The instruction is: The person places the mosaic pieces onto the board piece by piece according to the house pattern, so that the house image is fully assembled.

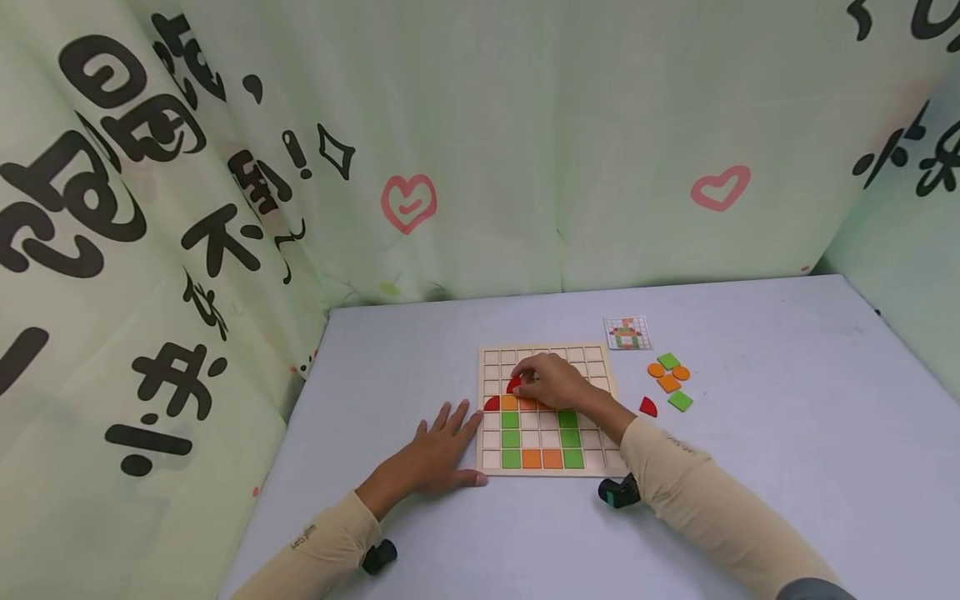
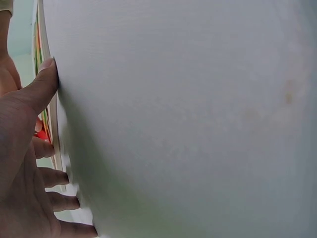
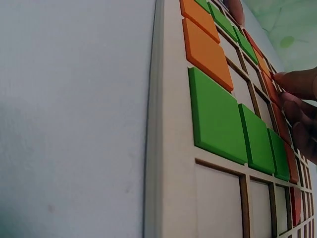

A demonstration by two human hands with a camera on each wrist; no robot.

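Note:
A wooden grid board [image 1: 491, 439] lies on the table with green square tiles [image 1: 511, 439], orange square tiles [image 1: 532, 458] and a red quarter-circle tile [image 1: 492, 404] set in its cells. Over the board's middle, my right hand [image 1: 553, 382] pinches another red quarter-circle tile [image 1: 513, 384] between thumb and fingers, just above the orange row. That tile is partly covered by the fingers. My left hand [image 1: 435, 458] rests with fingers spread at the board's left edge; in the left wrist view its thumb [image 2: 47, 82] touches the rim.
Right of the board lie loose tiles: a red one [image 1: 648, 407], green squares [image 1: 680, 401], orange rounds [image 1: 656, 370] and an orange square [image 1: 668, 383]. A small pattern card [image 1: 628, 332] sits by the board's upper right corner. A printed curtain [image 1: 487, 150] hangs behind the table.

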